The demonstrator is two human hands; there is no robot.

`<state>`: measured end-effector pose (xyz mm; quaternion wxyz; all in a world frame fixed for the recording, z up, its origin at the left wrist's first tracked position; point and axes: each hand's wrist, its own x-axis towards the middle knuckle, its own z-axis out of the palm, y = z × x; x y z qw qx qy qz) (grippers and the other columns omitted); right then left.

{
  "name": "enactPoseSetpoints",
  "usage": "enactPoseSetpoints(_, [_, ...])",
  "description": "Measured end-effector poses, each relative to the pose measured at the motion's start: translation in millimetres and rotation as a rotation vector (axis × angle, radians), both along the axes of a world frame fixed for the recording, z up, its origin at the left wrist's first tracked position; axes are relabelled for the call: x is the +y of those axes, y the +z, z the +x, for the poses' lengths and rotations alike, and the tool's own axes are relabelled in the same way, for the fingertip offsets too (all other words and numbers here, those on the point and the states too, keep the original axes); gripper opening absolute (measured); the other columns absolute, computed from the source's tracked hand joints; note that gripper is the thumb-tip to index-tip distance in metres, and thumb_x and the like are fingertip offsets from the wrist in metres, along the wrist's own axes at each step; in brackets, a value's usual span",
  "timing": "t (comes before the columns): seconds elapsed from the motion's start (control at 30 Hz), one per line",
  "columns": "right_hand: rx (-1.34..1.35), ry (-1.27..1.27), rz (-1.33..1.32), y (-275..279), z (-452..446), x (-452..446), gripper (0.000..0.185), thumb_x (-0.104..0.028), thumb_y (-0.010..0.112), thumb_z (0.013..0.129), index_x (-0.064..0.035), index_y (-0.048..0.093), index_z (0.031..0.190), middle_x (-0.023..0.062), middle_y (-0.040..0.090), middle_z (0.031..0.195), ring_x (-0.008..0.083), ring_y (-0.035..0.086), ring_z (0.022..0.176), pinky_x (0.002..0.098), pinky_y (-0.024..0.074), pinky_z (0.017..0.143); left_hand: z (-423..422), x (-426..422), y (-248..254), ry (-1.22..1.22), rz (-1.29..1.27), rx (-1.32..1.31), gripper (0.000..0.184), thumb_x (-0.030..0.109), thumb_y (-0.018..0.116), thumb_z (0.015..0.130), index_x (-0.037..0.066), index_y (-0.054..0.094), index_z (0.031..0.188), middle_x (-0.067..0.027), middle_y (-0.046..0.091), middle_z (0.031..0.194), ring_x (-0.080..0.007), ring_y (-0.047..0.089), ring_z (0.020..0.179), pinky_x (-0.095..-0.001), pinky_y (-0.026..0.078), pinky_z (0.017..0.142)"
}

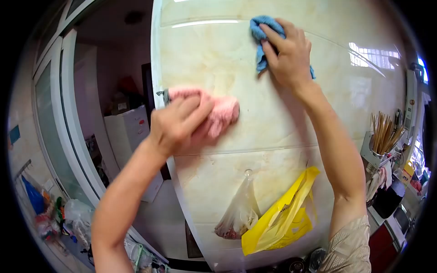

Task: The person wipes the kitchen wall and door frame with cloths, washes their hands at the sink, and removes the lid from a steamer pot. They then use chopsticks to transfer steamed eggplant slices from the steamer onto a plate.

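Note:
My left hand (175,120) is closed on a pink cloth (224,111), which lies bunched against the tiled wall (214,59) close to its left edge. Higher up and to the right, my right hand (289,52) grips a blue cloth (266,25) pressed to the same glossy cream tiles. Part of the blue cloth hangs below the fingers. Both arms reach upward from the bottom of the view.
Below the hands, a clear plastic bag (239,211) hangs from a hook beside a yellow plastic bag (284,216). Chopsticks (387,132) stand in a holder at the right. To the left are a sliding door (54,118) and a white fridge (129,136).

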<state>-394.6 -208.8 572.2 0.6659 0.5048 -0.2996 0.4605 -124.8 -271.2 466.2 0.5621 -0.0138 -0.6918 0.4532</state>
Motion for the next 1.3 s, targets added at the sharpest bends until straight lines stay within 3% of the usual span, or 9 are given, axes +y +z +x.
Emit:
enactPoseSetpoints(0.13, [0.003,0.059,0.054,-28,7,-6,0.034,-0.012,0.065,0.079,-0.0134,0.069,0.113,0.0082,0.057,0.125,0.0313,0.052,0.105,0.0436,0.0405,0.085,-4,-17,117,0.065,-0.110,0.123,0.016,0.008,0.068,0.076,0.010,0.068,0.091,-0.0099,0.065,0.082,-0.0288,0.067,0.076,-0.0399,0.053,0.063])
enactPoseSetpoints(0.23, [0.115,0.073,0.181,-83,20,-4,0.040,-0.010,0.069,0.074,-0.0117,0.069,0.114,0.0110,0.056,0.126,0.0316,0.053,0.101,0.0417,0.0422,0.084,1,5,167,0.155,0.224,0.357,0.037,0.041,0.062,0.093,0.009,0.068,0.109,-0.0150,0.071,0.106,-0.0331,0.068,0.093,-0.0417,0.053,0.082])
enactPoseSetpoints(0.3, [0.146,0.025,0.234,-112,30,-1,0.042,-0.012,0.071,0.073,-0.0128,0.069,0.116,0.0100,0.057,0.125,0.0304,0.055,0.101,0.0418,0.0415,0.085,3,-38,208,0.054,-0.084,0.400,0.037,0.037,0.060,0.096,0.001,0.068,0.093,-0.0131,0.071,0.095,-0.0289,0.068,0.083,-0.0386,0.053,0.070])
enactPoseSetpoints(0.43, [0.021,-0.131,0.108,-94,17,5,0.039,-0.015,0.071,0.078,-0.0129,0.069,0.117,0.0147,0.059,0.124,0.0305,0.057,0.107,0.0446,0.0400,0.090,-3,-41,109,-0.014,-0.104,0.001,0.024,0.034,0.062,0.088,0.012,0.068,0.096,-0.0115,0.065,0.086,-0.0300,0.066,0.076,-0.0380,0.053,0.063])
enactPoseSetpoints(0.6, [-0.075,-0.073,-0.076,-26,37,-28,0.037,-0.016,0.066,0.082,-0.0090,0.065,0.118,0.0190,0.060,0.111,0.0392,0.056,0.101,0.0483,0.0419,0.089,20,-35,-21,-0.056,-0.046,-0.233,0.037,0.039,0.076,0.069,0.008,0.064,0.085,-0.0026,0.056,0.076,-0.0203,0.054,0.065,-0.0307,0.045,0.054])
enactPoseSetpoints(0.77, [0.270,-0.041,0.254,-89,115,-25,0.035,-0.017,0.069,0.079,-0.0111,0.065,0.113,0.0151,0.056,0.121,0.0328,0.056,0.105,0.0449,0.0384,0.092,26,-41,-50,-0.164,-0.033,-0.144,0.035,0.033,0.074,0.065,0.007,0.066,0.088,-0.0022,0.054,0.073,-0.0182,0.053,0.063,-0.0313,0.041,0.049])
enactPoseSetpoints(1.0, [0.254,0.095,0.125,8,151,-59,0.031,-0.021,0.071,0.079,-0.0125,0.067,0.109,0.0144,0.058,0.115,0.0317,0.056,0.102,0.0463,0.0400,0.086,25,-37,-83,-0.139,0.054,-0.073,0.034,0.031,0.076,0.062,0.009,0.067,0.087,-0.0013,0.057,0.072,-0.0173,0.053,0.062,-0.0305,0.039,0.048])
enactPoseSetpoints(1.17, [0.484,0.013,0.342,-113,133,-40,0.022,-0.019,0.067,0.077,-0.0166,0.073,0.098,0.0086,0.060,0.113,0.0237,0.057,0.092,0.0409,0.0391,0.089,33,-44,-96,-0.261,0.141,0.020,0.042,0.024,0.079,0.051,0.007,0.069,0.089,-0.0032,0.060,0.075,-0.0195,0.054,0.061,-0.0309,0.043,0.050])
enactPoseSetpoints(1.3, [0.438,-0.014,0.346,-69,105,-20,0.025,-0.020,0.069,0.080,-0.0190,0.072,0.105,0.0093,0.062,0.115,0.0253,0.059,0.097,0.0460,0.0363,0.092,33,-42,-85,-0.246,0.142,-0.015,0.044,0.020,0.080,0.051,0.006,0.069,0.091,-0.0048,0.060,0.077,-0.0216,0.054,0.061,-0.0323,0.044,0.051])
